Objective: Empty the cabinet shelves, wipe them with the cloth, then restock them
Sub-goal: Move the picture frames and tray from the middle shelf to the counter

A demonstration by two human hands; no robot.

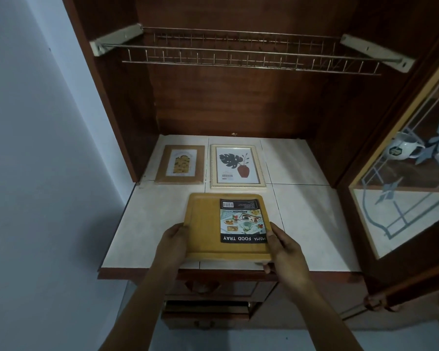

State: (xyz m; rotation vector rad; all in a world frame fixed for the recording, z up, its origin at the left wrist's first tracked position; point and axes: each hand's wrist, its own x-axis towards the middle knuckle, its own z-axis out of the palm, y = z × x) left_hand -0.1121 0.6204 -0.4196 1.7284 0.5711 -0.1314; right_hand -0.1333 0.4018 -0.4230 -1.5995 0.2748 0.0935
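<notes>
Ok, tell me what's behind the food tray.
Behind the food tray, two picture frames lie flat: a brown frame left, a white frame with a leaf print right. Whatever lies under the tray is covered.

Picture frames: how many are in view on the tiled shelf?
2. A brown frame lies flat at the back left of the tiled shelf; a white frame with a leaf print lies just to its right. The yellow tray in front hides some shelf.

Tray [205, 224] between the left hand [171, 245] and right hand [285, 252] is mustard yellow with a black label [242, 220], beyond them a brown frame [180, 164] with yellow print and a cream frame [237, 164] with a dark leaf in a rust-red vase, on pale cream tiles [309, 219].
</notes>
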